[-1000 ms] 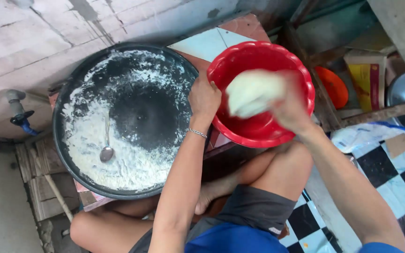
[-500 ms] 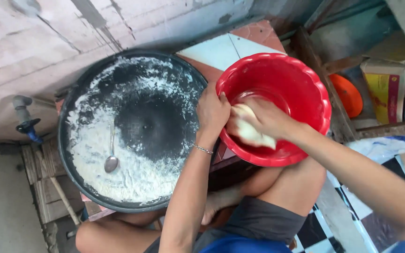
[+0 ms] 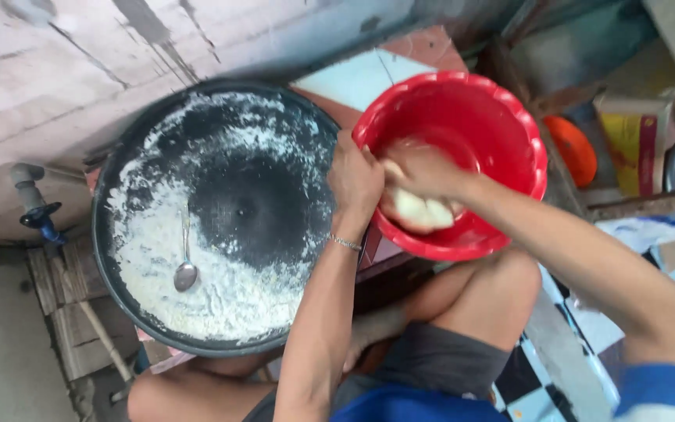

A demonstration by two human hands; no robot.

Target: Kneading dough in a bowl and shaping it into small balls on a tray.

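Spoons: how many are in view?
1. The spoon lies in the floury black pan, left of the red bowl. Others may be hidden.

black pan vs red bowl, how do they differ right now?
The black pan is wide, shallow and smooth-rimmed; the red bowl is smaller, deeper and scallop-rimmed. The pan holds scattered white flour and a spoon; the bowl holds one pale dough lump. No hand is in the pan, while the left hand grips the bowl's rim and the right hand presses the dough. Both are round and sit side by side.

Right hand (image 3: 423, 173) presses dough (image 3: 419, 211) in red bowl (image 3: 509, 109)
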